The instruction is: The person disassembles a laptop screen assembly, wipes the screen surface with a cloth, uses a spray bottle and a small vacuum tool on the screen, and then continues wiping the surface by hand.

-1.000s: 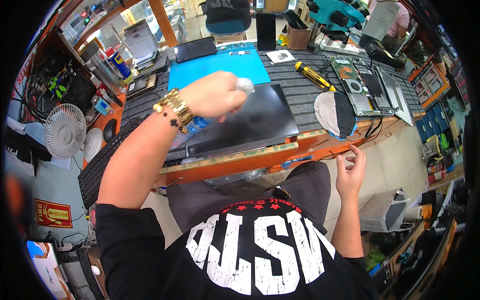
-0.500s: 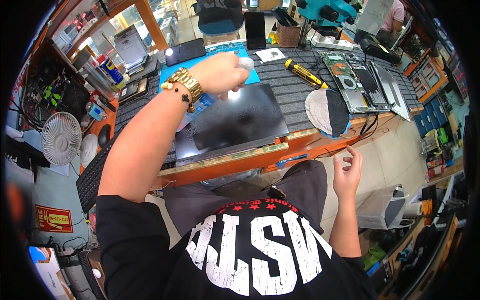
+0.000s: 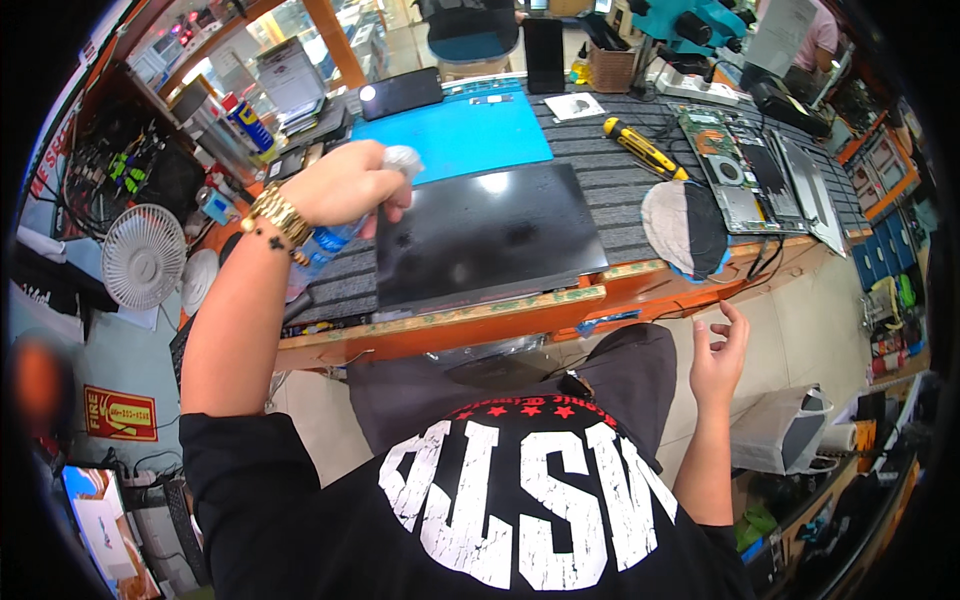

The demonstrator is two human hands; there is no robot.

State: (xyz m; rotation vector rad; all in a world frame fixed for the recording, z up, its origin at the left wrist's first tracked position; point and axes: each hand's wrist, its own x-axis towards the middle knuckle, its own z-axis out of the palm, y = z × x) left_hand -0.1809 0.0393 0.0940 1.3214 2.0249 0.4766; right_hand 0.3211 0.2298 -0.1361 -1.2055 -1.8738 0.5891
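my left hand [image 3: 345, 185] is wrapped around a spray bottle [image 3: 335, 235], mostly hidden by my fingers; my right hand [image 3: 720, 355] hangs half-open, holding nothing

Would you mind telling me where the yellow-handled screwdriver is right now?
In the head view, the yellow-handled screwdriver lies on the grey ribbed mat, right of the blue mat and left of the opened laptop.
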